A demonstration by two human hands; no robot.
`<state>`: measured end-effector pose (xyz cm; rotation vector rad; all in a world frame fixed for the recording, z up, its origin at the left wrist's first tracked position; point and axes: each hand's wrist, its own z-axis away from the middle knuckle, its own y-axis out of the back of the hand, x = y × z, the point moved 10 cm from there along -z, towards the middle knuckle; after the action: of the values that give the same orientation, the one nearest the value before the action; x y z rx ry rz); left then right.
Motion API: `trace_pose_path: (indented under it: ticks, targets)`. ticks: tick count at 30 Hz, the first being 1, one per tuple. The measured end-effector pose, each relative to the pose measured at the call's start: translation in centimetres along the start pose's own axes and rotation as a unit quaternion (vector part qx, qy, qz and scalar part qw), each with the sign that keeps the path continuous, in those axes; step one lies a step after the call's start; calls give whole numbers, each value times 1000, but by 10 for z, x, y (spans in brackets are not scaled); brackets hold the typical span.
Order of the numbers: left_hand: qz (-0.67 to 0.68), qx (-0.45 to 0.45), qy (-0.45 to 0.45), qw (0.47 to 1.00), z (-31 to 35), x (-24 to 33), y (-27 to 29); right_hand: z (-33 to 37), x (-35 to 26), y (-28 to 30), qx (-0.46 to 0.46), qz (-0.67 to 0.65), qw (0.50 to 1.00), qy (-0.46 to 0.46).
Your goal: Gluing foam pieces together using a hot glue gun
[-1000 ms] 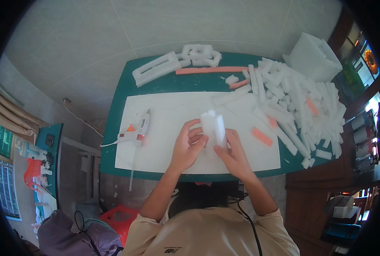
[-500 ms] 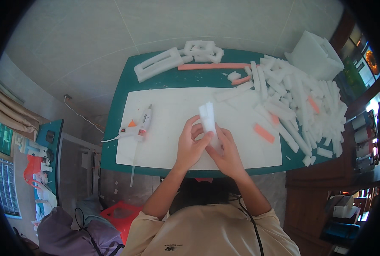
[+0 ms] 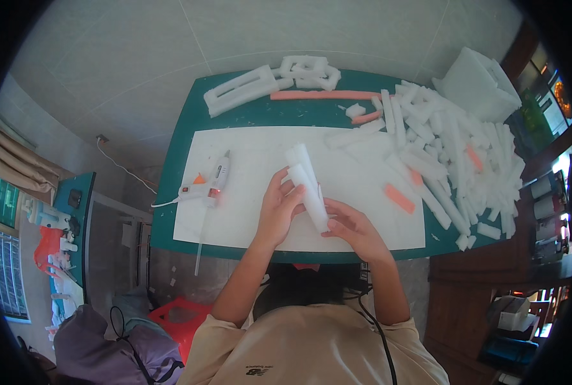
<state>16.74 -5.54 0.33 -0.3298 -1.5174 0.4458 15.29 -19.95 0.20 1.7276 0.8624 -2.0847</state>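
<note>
Between my hands, over the white sheet [image 3: 254,154], is a small bundle of white foam strips [image 3: 306,189], tilted with its top toward the left. My left hand [image 3: 281,202] grips its left side, thumb across the front. Lower down, my right hand [image 3: 353,228] pinches the bundle's near end between thumb and fingers. To the left a white hot glue gun [image 3: 218,178] rests on the sheet, its tip pointing away and a red light glowing on it. A clear glue stick [image 3: 200,247] reaches from it past the table's near edge.
A large heap of white foam strips [image 3: 440,147] covers the table's right side, with a white foam box [image 3: 478,83] behind. Joined foam frames [image 3: 241,90] and a long pink strip [image 3: 324,95] lie along the back. A pink piece [image 3: 399,198] sits near the sheet's right edge.
The foam bundle has gone from nearly upright to leaning left, showing more of its length. My right hand has moved right and down to its near end; my left hand has shifted slightly left.
</note>
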Motion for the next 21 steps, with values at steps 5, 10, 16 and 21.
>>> trace_pose_path:
  ticks: [5, 10, 16, 21]
  targets:
    - [10, -6, 13, 1000, 4, -4, -1, 5, -5, 1, 42, 82, 996, 15]
    - [-8, -6, 5, 1000, 7, -4, -2, 10, -11, 3, 55, 146, 987, 50]
    - [-17, 41, 17, 999, 1, -4, 11, 12, -11, 17, 45, -24, 999, 4]
    - [-61, 55, 6, 997, 0, -4, 10, 5, -7, 17, 33, 69, 997, 23]
